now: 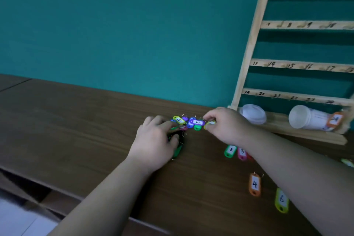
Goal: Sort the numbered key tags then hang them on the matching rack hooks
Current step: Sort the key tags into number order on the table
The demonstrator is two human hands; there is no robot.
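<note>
Sorting was partway: several tags (254,184) lay in order on the worktop (76,120), with nothing seemingly hung on the rack (249,44). The left hand (153,143) gripped the pile (188,122); the right hand (228,126) pinched a yellow tag (210,124) in its fingers.

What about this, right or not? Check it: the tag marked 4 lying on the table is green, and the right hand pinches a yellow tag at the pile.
Not quite. In the head view the tag marked 4 lying on the table is orange, not green. The rest stands: the right hand pinches a yellow tag at the pile.
</note>
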